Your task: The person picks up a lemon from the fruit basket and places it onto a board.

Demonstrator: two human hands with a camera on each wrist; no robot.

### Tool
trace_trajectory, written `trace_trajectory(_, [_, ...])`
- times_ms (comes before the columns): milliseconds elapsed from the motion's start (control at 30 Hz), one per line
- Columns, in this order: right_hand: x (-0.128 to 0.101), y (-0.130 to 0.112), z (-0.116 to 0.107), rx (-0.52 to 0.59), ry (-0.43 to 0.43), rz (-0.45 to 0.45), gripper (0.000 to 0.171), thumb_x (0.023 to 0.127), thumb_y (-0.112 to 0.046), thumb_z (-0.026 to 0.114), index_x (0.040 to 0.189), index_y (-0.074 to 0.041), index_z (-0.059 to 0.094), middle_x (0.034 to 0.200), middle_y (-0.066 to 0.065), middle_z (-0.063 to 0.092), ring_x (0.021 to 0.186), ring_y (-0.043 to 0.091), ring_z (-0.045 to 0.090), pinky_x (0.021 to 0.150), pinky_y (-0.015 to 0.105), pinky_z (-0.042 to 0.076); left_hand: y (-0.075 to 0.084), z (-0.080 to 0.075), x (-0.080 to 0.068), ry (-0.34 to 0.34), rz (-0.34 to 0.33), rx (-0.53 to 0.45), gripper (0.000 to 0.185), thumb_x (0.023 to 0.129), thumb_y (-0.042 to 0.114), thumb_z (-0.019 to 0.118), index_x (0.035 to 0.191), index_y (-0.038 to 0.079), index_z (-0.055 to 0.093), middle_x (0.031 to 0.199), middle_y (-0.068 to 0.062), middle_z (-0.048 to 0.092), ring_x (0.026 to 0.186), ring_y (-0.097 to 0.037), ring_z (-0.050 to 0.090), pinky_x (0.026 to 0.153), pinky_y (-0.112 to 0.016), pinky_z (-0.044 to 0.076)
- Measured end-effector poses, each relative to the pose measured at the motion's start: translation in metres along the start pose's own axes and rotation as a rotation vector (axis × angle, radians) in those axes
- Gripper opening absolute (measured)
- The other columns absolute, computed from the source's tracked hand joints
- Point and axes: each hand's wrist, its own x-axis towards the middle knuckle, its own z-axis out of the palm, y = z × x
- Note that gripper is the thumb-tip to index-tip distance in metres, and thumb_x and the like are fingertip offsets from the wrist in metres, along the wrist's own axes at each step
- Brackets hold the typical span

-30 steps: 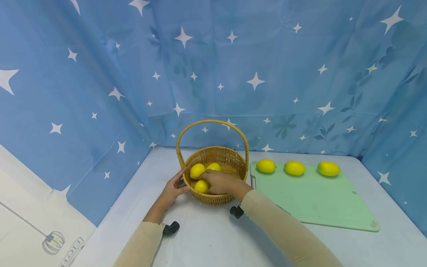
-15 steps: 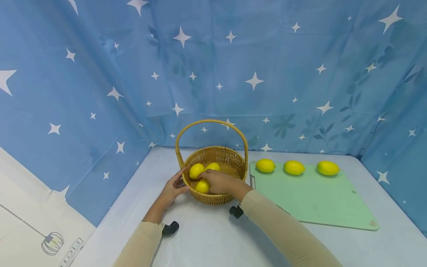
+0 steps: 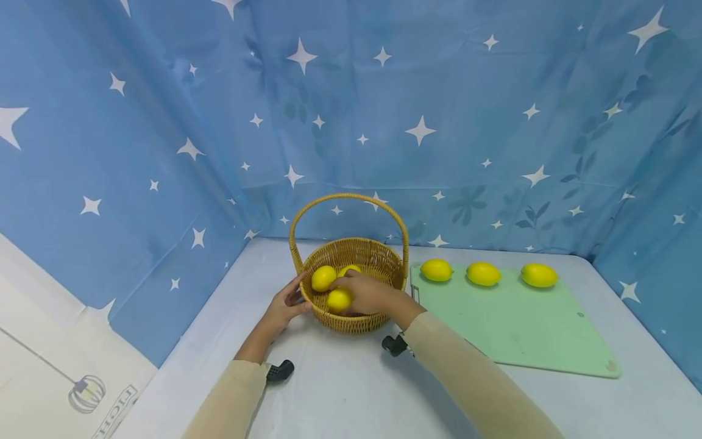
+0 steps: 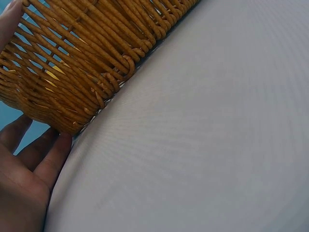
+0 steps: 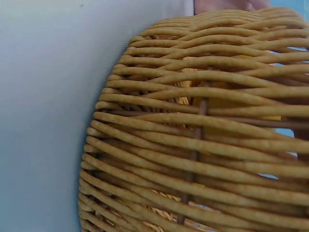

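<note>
Right hand [image 3: 368, 294] is down inside the wicker basket [image 3: 351, 321], fingers curled around the nearest lemon [image 3: 339, 300] — it has that one in its grip, sitting just inside the near rim. Left hand [image 3: 282, 308] is against the outside of the basket on the left, fingers straight and relaxed along the weave, thumb up by the rim; it steadies rather than grips. The left wrist view shows those fingers [image 4: 34, 154] tucked under the curve of the basket wall [image 4: 77, 63], touching it where it meets the worktop [image 4: 203, 145].

The gripped lemon lies right under the right hand, on the side of the basket towards the person; its long axis can't be read with the fingers over it. Two more lemons sit behind it: one to the left [image 3: 323, 278], one mostly hidden behind the knuckles [image 3: 348, 269]. The right hand is plainly the nearer to all three.

Out to the right, just beside the basket, lies a green cutting mat [image 3: 515, 329], with three lemons in a row along its far edge [image 3: 436, 270] [image 3: 483, 274] [image 3: 539, 275], well apart from both hands.

Behind it all hangs a blue star-printed cloth [image 3: 164, 122]. Bottom left, a pale sheet [image 3: 55, 390] carries dark lettering, too skewed to read reliably.
</note>
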Motion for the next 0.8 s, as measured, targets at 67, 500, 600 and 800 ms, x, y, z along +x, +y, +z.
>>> trace_trajectory(67, [-0.003,0.001,-0.002,0.012,0.012,0.003,0.057,0.084,-0.035,0.077,0.137,-0.027,0.058,0.12,-0.003,0.053,0.102,0.014,0.052,0.089,0.038,0.049,-0.003,0.0,0.001,0.006,0.004,0.002,0.078,0.093,0.009,0.068,0.156,0.027,0.026,0.161,-0.001,0.014,0.141,-0.033,0.026,0.11,-0.048,0.029])
trace_trajectory(500, [-0.025,0.001,-0.018,0.058,0.075,0.053,0.06,0.078,-0.029,0.082,0.133,-0.026,0.06,0.126,-0.001,0.049,0.108,0.018,0.052,0.094,0.04,0.047,-0.003,0.001,0.0,0.007,0.067,0.023,0.081,0.09,0.016,0.072,0.156,0.021,0.026,0.161,-0.006,0.017,0.139,-0.036,0.03,0.108,-0.05,0.032])
trace_trajectory(600, [-0.03,0.0,-0.021,0.084,0.087,0.06,0.061,0.077,-0.029,0.083,0.133,-0.028,0.06,0.125,-0.002,0.048,0.107,0.018,0.053,0.092,0.04,0.047,-0.002,0.001,-0.001,0.017,0.053,0.021,0.081,0.09,0.017,0.073,0.156,0.022,0.026,0.16,-0.004,0.018,0.139,-0.035,0.03,0.109,-0.049,0.031])
trace_trajectory(800, [-0.042,-0.001,-0.025,0.119,0.152,0.05,0.059,0.074,-0.03,0.085,0.128,-0.028,0.062,0.12,-0.005,0.048,0.102,0.018,0.053,0.085,0.04,0.049,0.0,0.001,-0.001,0.014,0.039,0.008,0.08,0.091,0.015,0.072,0.156,0.023,0.026,0.16,-0.003,0.018,0.14,-0.034,0.03,0.108,-0.048,0.033])
